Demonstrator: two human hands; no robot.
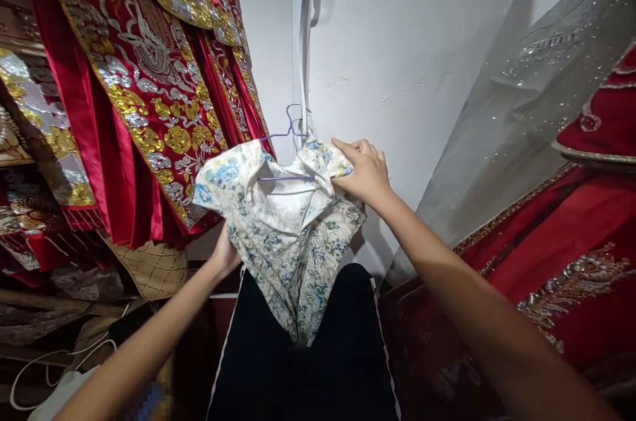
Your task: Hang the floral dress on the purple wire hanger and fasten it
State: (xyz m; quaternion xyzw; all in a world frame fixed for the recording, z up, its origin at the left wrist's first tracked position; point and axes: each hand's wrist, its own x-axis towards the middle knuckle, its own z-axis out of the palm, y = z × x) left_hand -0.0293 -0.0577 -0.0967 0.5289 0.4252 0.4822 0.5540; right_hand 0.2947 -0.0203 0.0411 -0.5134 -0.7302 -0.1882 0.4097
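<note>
A cream blouse (278, 248) with a blue and green floral print hangs in front of me on a thin purple wire hanger (289, 132). The hanger's lower bar shows through the open neckline. My right hand (366, 172) grips the blouse at its right shoulder, thumb on the near side and fingers curled over the top. Below the left sleeve, my left hand (226, 252) goes in behind the cloth. Its fingers are hidden there, so what they do cannot be seen. The lower part of the blouse narrows and hangs down between my dark-clothed legs.
Red garments (149, 69) with gold and silver embroidery hang on the left. A pale wall (377, 76) with a vertical pipe or cable stands behind. At right are a sheer sparkling fabric (527, 89) and a beaded red garment (571, 229). A white cord (30, 368) lies lower left.
</note>
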